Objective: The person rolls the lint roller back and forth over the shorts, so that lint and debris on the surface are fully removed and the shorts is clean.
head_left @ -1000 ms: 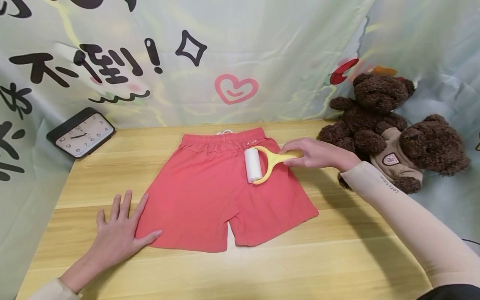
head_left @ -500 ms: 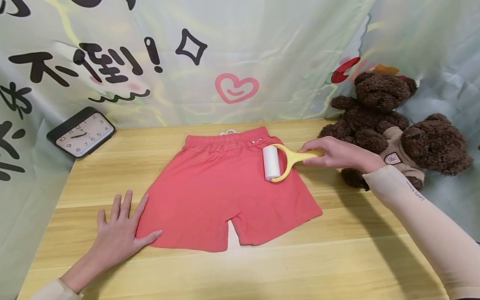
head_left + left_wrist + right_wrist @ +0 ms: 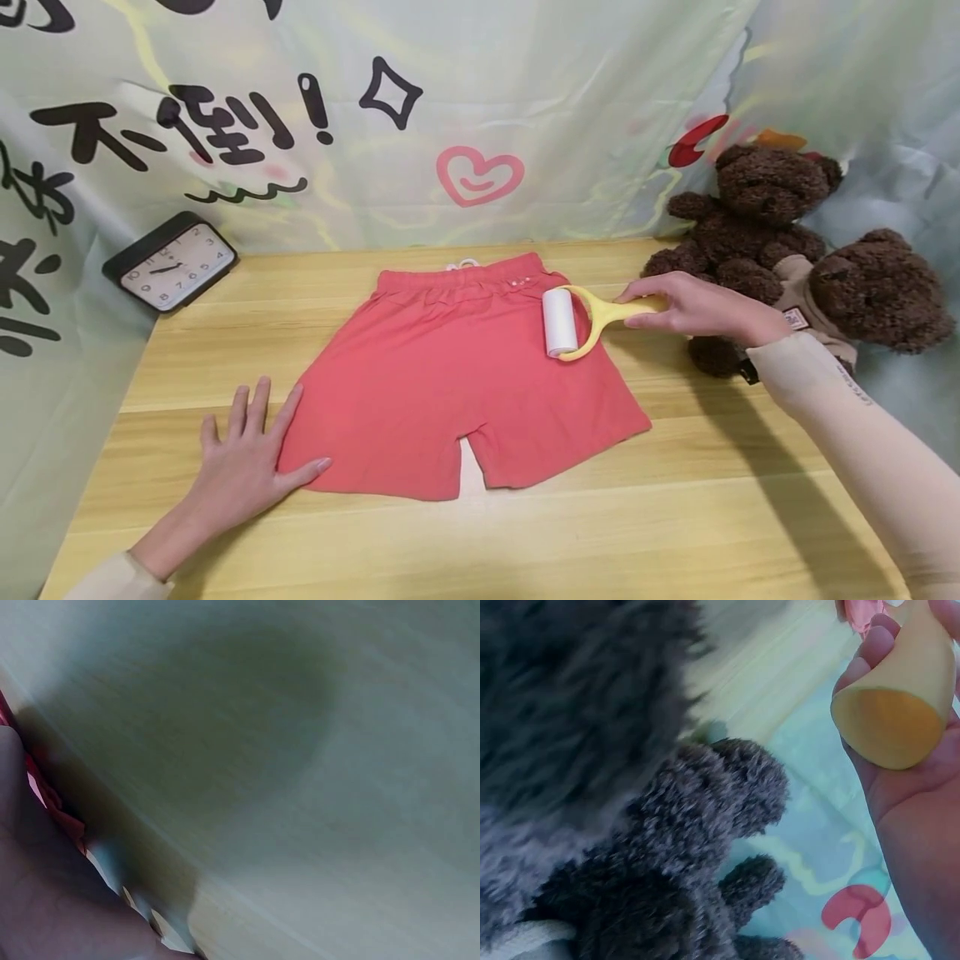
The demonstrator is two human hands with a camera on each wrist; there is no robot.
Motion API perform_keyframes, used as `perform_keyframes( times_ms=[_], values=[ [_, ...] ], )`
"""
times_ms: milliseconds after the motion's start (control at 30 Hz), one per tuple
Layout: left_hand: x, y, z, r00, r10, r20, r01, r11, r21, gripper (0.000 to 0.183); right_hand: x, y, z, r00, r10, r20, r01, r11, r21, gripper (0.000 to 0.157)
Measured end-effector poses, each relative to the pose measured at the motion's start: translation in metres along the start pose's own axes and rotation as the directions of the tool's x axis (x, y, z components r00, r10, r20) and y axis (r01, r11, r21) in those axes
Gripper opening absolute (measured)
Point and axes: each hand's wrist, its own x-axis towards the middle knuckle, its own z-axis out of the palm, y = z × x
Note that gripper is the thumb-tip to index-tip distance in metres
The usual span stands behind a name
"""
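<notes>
Red shorts (image 3: pixel 420 367) lie spread on the wooden table, waistband toward the back wall, a white drawstring showing at the top. My right hand (image 3: pixel 701 308) grips the yellow handle of a lint roller (image 3: pixel 559 323). The roller's white cylinder lies over the upper right part of the shorts, just below small pale marks near the waistband. In the right wrist view the hollow end of the yellow handle (image 3: pixel 892 724) shows in the curled fingers. My left hand (image 3: pixel 243 462) rests with fingers spread at the lower left edge of the shorts, thumb on the cloth.
Two brown teddy bears (image 3: pixel 772 187) sit at the back right, close to my right forearm. A black-framed clock (image 3: pixel 174 262) stands at the back left. A printed cloth (image 3: pixel 570 125) hangs behind the wooden table (image 3: pixel 525 542).
My right hand has moved the lint roller rightward across the shorts, from near the middle toward the right side. The shorts have shifted slightly right in view. My left hand has stayed in place.
</notes>
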Motion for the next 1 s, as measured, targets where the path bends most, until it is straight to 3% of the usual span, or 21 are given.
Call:
perform_keyframes(
  times_ms=[167, 400, 733, 1000],
  values=[
    [0.001, 0.000, 0.000, 1.000, -0.007, 0.007, 0.007, 1.000, -0.005, 0.120, -0.009, 0.003, -0.005, 0.998, 0.057, -0.003, -0.057, 0.998, 0.001, 0.023],
    [0.002, 0.001, -0.001, 1.000, -0.005, 0.007, 0.005, 1.000, -0.001, 0.120, -0.024, 0.010, -0.011, 0.998, 0.055, -0.018, -0.055, 0.998, -0.019, 0.025],
    [0.003, 0.002, -0.002, 1.000, -0.006, 0.009, 0.006, 1.000, -0.015, 0.120, -0.049, 0.016, -0.022, 0.991, 0.128, -0.035, -0.130, 0.990, -0.063, 0.026],
    [0.001, 0.001, -0.003, 1.000, -0.009, 0.021, 0.009, 1.000, -0.026, 0.120, -0.070, 0.019, -0.025, 0.977, 0.176, -0.120, -0.187, 0.979, -0.086, 0.019]
  ],
)
